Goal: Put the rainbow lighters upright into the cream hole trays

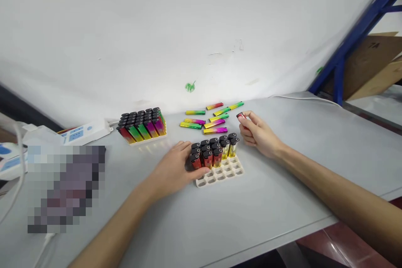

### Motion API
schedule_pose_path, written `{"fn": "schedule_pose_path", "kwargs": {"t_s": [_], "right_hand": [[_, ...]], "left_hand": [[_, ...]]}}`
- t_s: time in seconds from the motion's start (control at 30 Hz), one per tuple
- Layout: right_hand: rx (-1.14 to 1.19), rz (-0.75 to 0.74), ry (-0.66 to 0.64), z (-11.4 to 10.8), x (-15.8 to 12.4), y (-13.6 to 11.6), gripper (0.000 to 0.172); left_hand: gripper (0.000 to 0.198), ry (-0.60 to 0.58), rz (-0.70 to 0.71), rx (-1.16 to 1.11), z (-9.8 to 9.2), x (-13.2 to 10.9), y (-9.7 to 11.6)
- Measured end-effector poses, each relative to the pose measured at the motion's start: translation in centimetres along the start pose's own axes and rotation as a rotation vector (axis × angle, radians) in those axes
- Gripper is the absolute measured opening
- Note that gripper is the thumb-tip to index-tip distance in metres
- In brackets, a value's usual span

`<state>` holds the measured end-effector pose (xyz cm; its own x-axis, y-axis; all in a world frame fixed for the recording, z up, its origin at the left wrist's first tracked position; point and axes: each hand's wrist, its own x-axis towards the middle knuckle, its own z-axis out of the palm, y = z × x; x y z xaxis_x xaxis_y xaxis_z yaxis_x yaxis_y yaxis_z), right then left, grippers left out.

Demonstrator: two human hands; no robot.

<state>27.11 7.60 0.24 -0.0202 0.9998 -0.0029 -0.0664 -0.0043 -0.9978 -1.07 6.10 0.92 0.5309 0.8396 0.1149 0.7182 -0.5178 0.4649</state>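
Note:
My left hand (pixel 174 169) is curled round the left end of a cream tray (pixel 230 171), its thumb along the near side and its fingers beside the lighters. In the tray's back rows stand several lighters (pixel 207 160), red and gold at the left, yellow and silver at the right, all with black tops. The tray's front holes are bare. Off to the right of the tray, my right hand (pixel 256 132) pinches a red lighter (pixel 240 115) between thumb and fingers, slightly above the table; most of that lighter is hidden by the hand.
Several colourful lighters (pixel 215 123) lie loose behind the tray. A second, fuller tray (pixel 147 141) of upright lighters stands back left. Further left are a white power strip (pixel 77 135) and a blurred-out object (pixel 67 188) with a cable. A blue frame (pixel 339 79) and cardboard boxes (pixel 370 63) stand at right.

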Motion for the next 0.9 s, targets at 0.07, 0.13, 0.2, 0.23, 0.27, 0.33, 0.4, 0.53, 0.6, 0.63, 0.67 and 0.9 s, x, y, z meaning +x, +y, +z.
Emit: {"fn": "schedule_pose_path", "kwargs": {"t_s": [0.07,0.13,0.2,0.23,0.27,0.33,0.4,0.53,0.6,0.63,0.67,0.9], "right_hand": [[-0.01,0.019,0.015,0.07,-0.09,-0.06,0.044],[-0.022,0.033,0.042,0.13,-0.17,-0.18,0.058],[-0.016,0.053,0.077,0.24,-0.25,-0.39,0.065],[-0.006,0.065,0.094,0.31,-0.28,-0.51,0.066],[0.011,0.076,0.109,0.39,-0.3,-0.62,0.065],[0.058,0.104,0.132,0.5,-0.31,-0.78,0.063],[0.099,0.143,0.139,0.55,-0.28,-0.83,0.059],[0.13,0.176,0.14,0.62,-0.17,-0.66,0.054],[0.137,0.177,0.141,0.7,-0.13,-0.55,0.053],[0.139,0.179,0.142,0.74,-0.12,-0.51,0.053],[0.14,0.179,0.141,0.78,-0.12,-0.47,0.053],[0.143,0.172,0.128,0.88,-0.21,-0.52,0.065]], "left_hand": [[0.042,0.0,-0.01,-0.001,0.04,0.0,0.02],[0.039,-0.012,-0.021,-0.007,0.02,0.04,0.07],[0.037,-0.024,-0.031,-0.011,-0.03,0.09,0.13],[0.037,-0.027,-0.034,-0.012,-0.06,0.11,0.17],[0.037,-0.029,-0.038,-0.014,-0.09,0.12,0.19],[0.037,-0.034,-0.041,-0.018,-0.14,0.15,0.25],[0.037,-0.033,-0.036,-0.021,-0.17,0.16,0.28],[0.037,-0.047,-0.03,-0.027,-0.2,0.15,0.28],[0.038,-0.05,-0.031,-0.026,-0.19,0.14,0.25],[0.038,-0.048,-0.031,-0.026,-0.18,0.14,0.24],[0.038,-0.048,-0.029,-0.027,-0.17,0.13,0.23],[0.04,-0.052,-0.033,-0.017,-0.11,0.15,0.19]]}}
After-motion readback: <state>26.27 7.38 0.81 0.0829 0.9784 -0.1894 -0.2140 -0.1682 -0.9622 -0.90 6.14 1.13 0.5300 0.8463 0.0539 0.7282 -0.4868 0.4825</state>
